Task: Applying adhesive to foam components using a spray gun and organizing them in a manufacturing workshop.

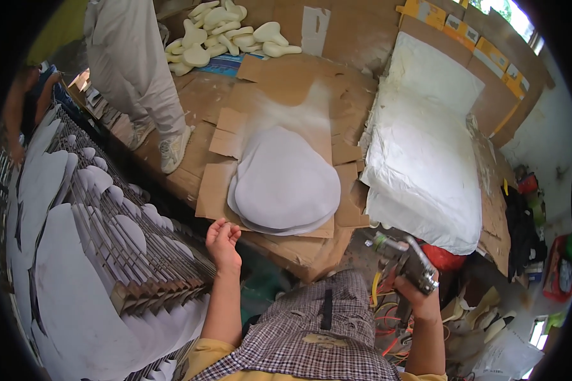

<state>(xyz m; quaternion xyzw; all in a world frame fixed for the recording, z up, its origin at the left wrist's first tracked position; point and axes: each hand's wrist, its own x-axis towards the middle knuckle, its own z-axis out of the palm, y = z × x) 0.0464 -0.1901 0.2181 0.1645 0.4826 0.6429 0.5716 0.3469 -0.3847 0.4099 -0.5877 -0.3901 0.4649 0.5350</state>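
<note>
Left hand (pixel 223 240), fingers loosely curled and empty, lies just beside the near-left edge of the grey sprayed panels (pixel 286 184); right hand (pixel 418 289), farther off, grips a spray gun (pixel 408 260).

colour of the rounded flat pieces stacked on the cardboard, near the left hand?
Pale grey-white, plain, no pattern: the stacked pieces on brown cardboard. Head view, centre.

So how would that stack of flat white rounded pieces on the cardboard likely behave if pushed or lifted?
The white pieces look thin and broad, so probably light, perhaps flexing when lifted by an edge. Their edges are offset, so a push would likely slide the top one over the rest. The loose cardboard sheets beneath might shift too.
</note>
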